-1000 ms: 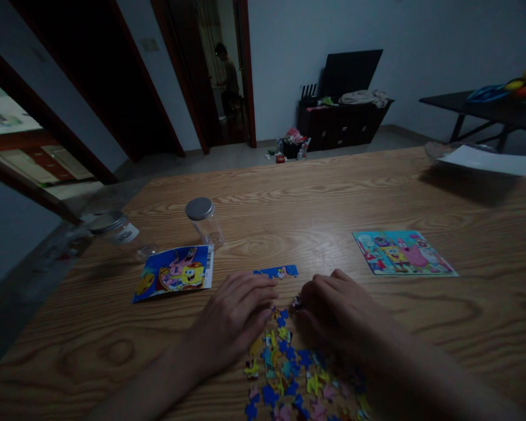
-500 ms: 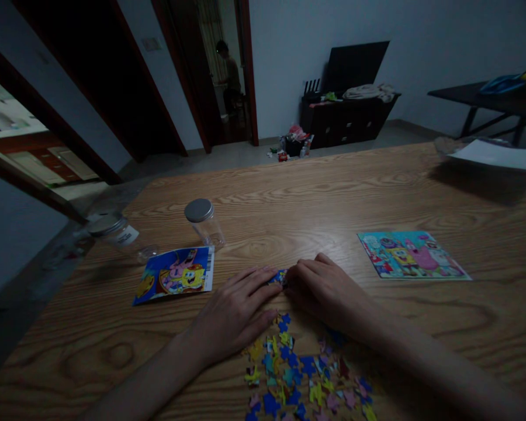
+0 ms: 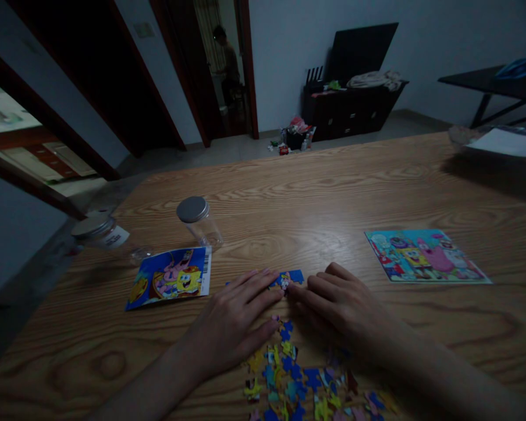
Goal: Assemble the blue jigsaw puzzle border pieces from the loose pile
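The left hand point(image 3: 234, 316) lies over part of the blue strip point(image 3: 296, 275) on the counter point(image 3: 272, 216), its grip spread with the thumb apart, while the right hand point(image 3: 346, 301) reaches the strip's near edge with bent fingers; whether its grip pinches anything, I cannot tell. Loose pieces point(image 3: 311, 379) lie nearer the person, with a card point(image 3: 175, 278) left and a picture point(image 3: 427, 257) right.

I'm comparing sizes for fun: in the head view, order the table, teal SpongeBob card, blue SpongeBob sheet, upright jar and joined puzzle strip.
Largest first:
1. Wooden table
2. Teal SpongeBob card, blue SpongeBob sheet: too close to rank
3. Upright jar
4. Joined puzzle strip, visible part only; left fingers cover some
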`<state>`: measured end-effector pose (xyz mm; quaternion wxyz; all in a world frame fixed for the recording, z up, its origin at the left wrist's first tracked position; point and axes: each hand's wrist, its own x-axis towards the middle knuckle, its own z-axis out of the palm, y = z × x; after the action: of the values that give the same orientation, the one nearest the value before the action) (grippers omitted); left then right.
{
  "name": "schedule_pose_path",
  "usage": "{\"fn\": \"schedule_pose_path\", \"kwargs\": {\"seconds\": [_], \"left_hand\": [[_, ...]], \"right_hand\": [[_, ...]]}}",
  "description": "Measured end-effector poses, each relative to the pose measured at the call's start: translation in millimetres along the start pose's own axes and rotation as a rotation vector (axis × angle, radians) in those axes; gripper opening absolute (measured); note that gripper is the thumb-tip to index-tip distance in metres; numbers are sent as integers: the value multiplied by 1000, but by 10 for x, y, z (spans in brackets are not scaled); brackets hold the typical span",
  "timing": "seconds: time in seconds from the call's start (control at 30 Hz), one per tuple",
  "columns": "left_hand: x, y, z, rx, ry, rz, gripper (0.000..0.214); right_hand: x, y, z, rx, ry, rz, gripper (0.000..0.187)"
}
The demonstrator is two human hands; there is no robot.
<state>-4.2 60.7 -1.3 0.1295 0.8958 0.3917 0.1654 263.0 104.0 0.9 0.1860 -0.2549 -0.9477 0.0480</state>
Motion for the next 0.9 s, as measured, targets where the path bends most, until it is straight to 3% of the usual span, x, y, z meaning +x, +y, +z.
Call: {"fn": "schedule_pose_path", "kwargs": {"seconds": [0.23,0.4,0.7,0.9], "left_hand": [[-2,2,-6,29,-21,14,46],[-10,11,-7,67,-26,28,53],[19,48,7,102,-18,-3,44],[-11,-6,-28,-23,35,-15,55]], "right_hand": [[-4,1,51,56,56,-20,26],[-3,-83,15,78,7,11,28],[37,-104,67,100,11,31,25],[63,-62,-155,340,-5,122,29]]}}
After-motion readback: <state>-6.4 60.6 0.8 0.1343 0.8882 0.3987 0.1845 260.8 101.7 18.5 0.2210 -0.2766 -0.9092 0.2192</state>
